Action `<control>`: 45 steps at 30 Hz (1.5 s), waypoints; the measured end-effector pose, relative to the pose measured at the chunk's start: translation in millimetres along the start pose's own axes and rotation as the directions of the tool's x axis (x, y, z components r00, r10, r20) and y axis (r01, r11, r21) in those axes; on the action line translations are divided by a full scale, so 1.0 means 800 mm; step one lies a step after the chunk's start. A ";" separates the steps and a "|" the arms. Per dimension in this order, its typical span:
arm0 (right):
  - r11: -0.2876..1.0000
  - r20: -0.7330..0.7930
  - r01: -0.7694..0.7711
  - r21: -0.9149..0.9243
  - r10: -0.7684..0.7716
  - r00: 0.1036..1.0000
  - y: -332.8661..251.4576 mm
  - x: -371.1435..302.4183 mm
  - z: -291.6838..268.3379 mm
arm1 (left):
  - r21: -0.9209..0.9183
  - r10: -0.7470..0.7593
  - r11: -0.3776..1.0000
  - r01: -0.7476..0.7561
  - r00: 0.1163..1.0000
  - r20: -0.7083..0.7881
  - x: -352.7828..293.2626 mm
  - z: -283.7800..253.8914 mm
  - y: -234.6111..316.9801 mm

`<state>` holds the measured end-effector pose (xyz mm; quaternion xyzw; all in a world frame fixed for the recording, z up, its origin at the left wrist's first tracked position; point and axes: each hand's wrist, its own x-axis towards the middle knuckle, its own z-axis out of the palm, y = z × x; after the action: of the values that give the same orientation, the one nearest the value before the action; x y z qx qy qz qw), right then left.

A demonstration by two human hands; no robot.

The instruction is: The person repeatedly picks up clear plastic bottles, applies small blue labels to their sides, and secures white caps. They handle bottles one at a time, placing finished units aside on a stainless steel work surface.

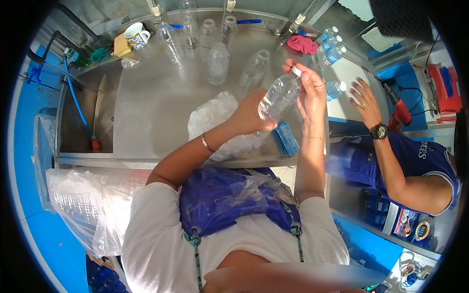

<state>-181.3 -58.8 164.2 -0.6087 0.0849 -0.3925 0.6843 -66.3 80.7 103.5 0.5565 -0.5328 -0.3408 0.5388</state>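
A clear plastic bottle with a white cap is held tilted above the steel counter. My left hand wraps round its lower part. My right hand is closed at the top, its thumb and fingers on the cap. Beneath my left forearm lies a white plastic bag, its contents hidden. A small blue packet sits beside it, near the counter's front edge. Beyond my hands stand uncapped clear bottles, among them one bottle and another bottle that leans in the view.
A sink with a blue hose is at left; a mug and yellow sponge stand behind it. A pink cloth lies at the back right. Capped bottles stand near a co-worker's outstretched hand. A red power drill lies beyond.
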 end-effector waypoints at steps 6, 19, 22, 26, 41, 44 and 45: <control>0.478 0.119 -0.067 0.876 -0.080 0.990 0.042 -0.004 0.062 | -0.792 0.056 0.204 0.576 0.800 0.597 -0.042 -0.040 0.038; 0.592 0.397 0.341 -0.730 -0.039 0.917 -0.021 0.019 0.076 | -0.170 -0.370 0.900 0.401 0.910 0.187 -0.082 -0.101 0.067; 0.703 0.412 0.283 -0.652 0.014 0.911 -0.031 0.013 0.079 | -0.357 -0.331 0.826 0.436 0.888 0.320 -0.090 -0.106 0.070; 0.737 0.493 0.452 -0.503 -0.185 0.850 -0.031 0.008 0.072 | -0.660 -0.182 0.521 0.542 0.826 0.534 -0.098 -0.107 0.072; 0.303 0.074 0.170 -0.938 -0.302 0.950 0.097 0.034 0.044 | 0.460 -0.149 0.836 0.300 0.930 -0.336 -0.100 -0.115 0.029; 0.499 -0.166 -0.060 -0.865 -0.171 0.971 0.123 0.048 -0.002 | 0.391 -0.215 0.856 0.339 0.920 -0.327 -0.098 -0.126 0.021; 0.536 -0.267 -0.180 -0.825 -0.088 0.960 0.117 0.049 -0.029 | 0.396 -0.216 0.852 0.343 0.919 -0.331 -0.097 -0.128 0.016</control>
<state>-128.0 -106.2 88.8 -0.7987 0.3736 -0.3657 0.2980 12.9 181.6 120.2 0.7787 -0.4291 -0.2043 0.4096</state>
